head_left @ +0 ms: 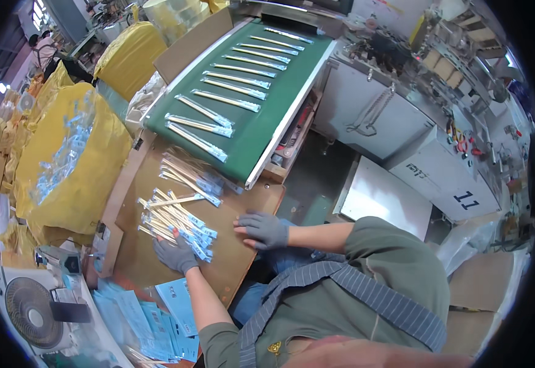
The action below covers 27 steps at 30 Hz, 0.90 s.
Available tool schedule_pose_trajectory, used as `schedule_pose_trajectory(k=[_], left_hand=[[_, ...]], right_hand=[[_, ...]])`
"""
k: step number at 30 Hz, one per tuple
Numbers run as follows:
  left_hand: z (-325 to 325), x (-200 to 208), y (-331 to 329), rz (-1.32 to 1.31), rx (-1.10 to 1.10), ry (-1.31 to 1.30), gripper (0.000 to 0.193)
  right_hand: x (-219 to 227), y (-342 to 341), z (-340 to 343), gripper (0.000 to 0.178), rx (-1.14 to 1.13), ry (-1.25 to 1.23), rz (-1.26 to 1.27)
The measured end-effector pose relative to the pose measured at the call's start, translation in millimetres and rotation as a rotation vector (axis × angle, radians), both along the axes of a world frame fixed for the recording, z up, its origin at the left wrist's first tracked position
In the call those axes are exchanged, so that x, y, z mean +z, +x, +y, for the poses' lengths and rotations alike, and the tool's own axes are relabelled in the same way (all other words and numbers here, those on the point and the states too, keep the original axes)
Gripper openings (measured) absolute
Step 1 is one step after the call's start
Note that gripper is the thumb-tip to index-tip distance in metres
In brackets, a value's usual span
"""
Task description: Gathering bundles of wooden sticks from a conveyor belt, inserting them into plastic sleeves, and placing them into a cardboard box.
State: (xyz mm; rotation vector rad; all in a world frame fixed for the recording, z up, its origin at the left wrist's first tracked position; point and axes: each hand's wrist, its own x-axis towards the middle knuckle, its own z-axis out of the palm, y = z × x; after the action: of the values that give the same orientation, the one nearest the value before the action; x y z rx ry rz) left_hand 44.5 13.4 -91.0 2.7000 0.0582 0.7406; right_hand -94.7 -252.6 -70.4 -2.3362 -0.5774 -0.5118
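Observation:
A loose pile of wrapped wooden chopsticks (178, 214) with blue-printed ends lies on the brown tabletop (236, 260). My left hand (176, 253), in a grey glove, is at the pile's near edge, its fingers apart and touching the packets. To the right of the pile my right hand (261, 230), also gloved, lies by the table's edge with its fingers stretched out, holding nothing. Beyond the pile a green conveyor belt (175, 109) carries several more chopstick packets in a spaced row. Some packets at the belt's lower end are blurred.
A yellow sack (104, 165) full of packets stands at the left. Blue printed bags (178, 300) lie near my left forearm, beside a grey fan (31, 313). White machine cabinets (365, 113) stand at the right. A raised wooden rim (112, 236) borders the table's left side.

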Motion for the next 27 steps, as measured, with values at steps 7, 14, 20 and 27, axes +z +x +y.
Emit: schedule_pose_trajectory(k=[7,14,20,27], left_hand=[[-3.6,13.3,-8.8,0.087,-0.004,0.035,0.06],[-7.1,12.8,-12.3,0.09,-0.045,-0.012,0.065],[-16.5,23.5,-1.4,0.116,-0.099,-0.02,0.066],[-6.2,12.8,-5.3,0.055,-0.055,0.01,0.066]], right_hand=[[125.0,92.2,-117.3,0.044,-0.256,-0.037,-0.397],[106.9,246.4,-365.1,0.079,-1.297,-0.299,0.225],[90.7,263.3,-446.0,0.087,-1.041,-0.206,0.437],[112.9,241.3,-165.5,0.056,-0.233,-0.334,0.137]])
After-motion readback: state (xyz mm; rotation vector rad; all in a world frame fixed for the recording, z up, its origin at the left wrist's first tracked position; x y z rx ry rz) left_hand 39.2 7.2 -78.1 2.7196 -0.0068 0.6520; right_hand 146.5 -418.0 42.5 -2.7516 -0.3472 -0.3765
